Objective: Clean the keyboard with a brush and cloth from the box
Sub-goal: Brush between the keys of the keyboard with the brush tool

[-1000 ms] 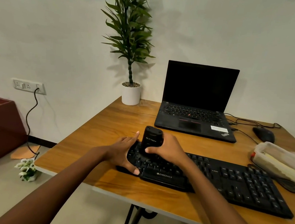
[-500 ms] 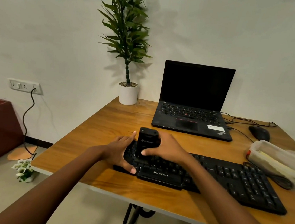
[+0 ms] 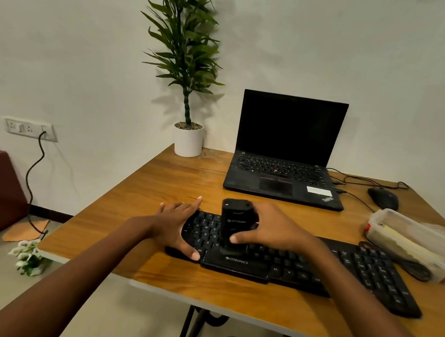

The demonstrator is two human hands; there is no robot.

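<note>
The right grip is clenched around a blocky black brush, thumb on its near face and fingers wrapped behind. The tool stands upright on the left-hand letter keys of the black keyboard; its bristles are hidden under the body. The left grip grasps nothing: its fingers lie straight over the keyboard's left end, thumb at the front edge, bracing it against the wooden counter. The clear box sits at the right, touching the keyboard's far end, with pale folded material inside that is probably the cloth. The likeliest fault is pressure. A tall tool driven downwards could tip in the hand or catch a keycap and lever it up. If the bracing hand slackens, sideways strokes could slide the keyboard into the box or towards the counter's near edge. Dust swept backwards would land near the open laptop.
</note>
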